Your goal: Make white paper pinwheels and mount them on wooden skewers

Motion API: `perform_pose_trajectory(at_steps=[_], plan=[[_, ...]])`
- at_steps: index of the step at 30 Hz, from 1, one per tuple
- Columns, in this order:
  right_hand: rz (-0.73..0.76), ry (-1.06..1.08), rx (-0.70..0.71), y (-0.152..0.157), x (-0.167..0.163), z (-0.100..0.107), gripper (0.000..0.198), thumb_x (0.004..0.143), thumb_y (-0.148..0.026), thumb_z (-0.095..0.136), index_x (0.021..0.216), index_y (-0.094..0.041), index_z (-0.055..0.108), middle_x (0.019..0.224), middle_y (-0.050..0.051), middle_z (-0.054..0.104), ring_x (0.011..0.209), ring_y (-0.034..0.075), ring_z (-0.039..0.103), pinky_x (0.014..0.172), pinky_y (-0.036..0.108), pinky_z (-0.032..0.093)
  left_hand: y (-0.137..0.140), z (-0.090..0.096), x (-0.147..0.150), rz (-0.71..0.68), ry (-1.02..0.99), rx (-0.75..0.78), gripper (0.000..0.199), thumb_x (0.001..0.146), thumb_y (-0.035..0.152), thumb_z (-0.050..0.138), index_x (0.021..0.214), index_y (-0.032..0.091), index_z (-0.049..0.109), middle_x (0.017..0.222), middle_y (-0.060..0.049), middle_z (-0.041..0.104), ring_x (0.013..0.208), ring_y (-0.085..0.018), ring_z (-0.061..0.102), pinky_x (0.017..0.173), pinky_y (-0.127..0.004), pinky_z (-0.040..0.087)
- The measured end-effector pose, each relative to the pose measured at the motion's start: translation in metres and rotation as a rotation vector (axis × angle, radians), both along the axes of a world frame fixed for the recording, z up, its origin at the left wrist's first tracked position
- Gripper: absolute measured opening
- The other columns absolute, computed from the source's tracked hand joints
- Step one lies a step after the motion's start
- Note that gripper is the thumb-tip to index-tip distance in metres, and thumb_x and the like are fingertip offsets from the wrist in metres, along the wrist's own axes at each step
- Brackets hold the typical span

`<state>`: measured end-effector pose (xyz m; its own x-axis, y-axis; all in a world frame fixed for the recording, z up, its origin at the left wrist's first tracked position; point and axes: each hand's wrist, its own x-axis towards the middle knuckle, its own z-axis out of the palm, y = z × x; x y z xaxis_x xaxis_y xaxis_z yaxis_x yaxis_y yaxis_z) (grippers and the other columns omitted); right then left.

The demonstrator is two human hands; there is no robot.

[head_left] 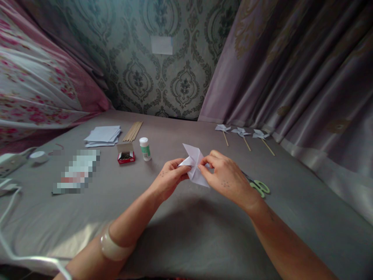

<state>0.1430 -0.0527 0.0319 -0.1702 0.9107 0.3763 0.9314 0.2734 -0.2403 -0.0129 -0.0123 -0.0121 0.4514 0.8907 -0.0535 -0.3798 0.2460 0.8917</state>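
A white paper pinwheel (198, 155), without a stick, is held up above the grey cloth between both hands. My left hand (171, 175) pinches it from the left, thumb on top near the middle. The fingers of my right hand (223, 173) are closed on its right side, close to the centre. Whether a small pin sits under those fingertips I cannot make out. Just beyond my right wrist lie scissors (260, 188) with light green handles, their blades partly hidden by the hand.
Left of my hands stand a glue stick (145, 149) and an open red box (126, 156) of small fasteners. Behind are wooden sticks (133, 131) and stacked white paper (103, 135). Three pinwheels on sticks (241, 133) lie back right. A power strip (13, 163) with a white cable lies far left.
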Motion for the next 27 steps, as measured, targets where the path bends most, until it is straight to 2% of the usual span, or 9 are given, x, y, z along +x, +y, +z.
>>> perform_pose_trajectory(at_steps=[7,27], plan=[[-0.013,-0.003,0.006,0.0004,-0.0019,-0.0018,0.013,0.087,-0.024,0.055,0.082,-0.019,0.065,0.085,0.004,0.063,0.069,0.015,0.058,0.064,0.028,0.039,-0.0005,-0.0025,0.0007,0.066,0.055,0.014,0.027,0.058,0.023,0.079,0.08,0.01,0.071,0.075,-0.005,0.068,0.068,-0.013,0.058,0.07,-0.026,0.045],[-0.043,-0.017,0.031,0.0018,-0.0098,-0.0077,0.011,0.084,-0.02,0.056,0.082,-0.02,0.067,0.086,0.005,0.065,0.074,0.017,0.062,0.063,0.028,0.04,-0.0016,-0.0049,0.0035,0.178,0.165,0.028,0.025,0.056,0.024,0.074,0.077,0.011,0.069,0.067,-0.002,0.065,0.061,-0.012,0.055,0.062,-0.024,0.039]])
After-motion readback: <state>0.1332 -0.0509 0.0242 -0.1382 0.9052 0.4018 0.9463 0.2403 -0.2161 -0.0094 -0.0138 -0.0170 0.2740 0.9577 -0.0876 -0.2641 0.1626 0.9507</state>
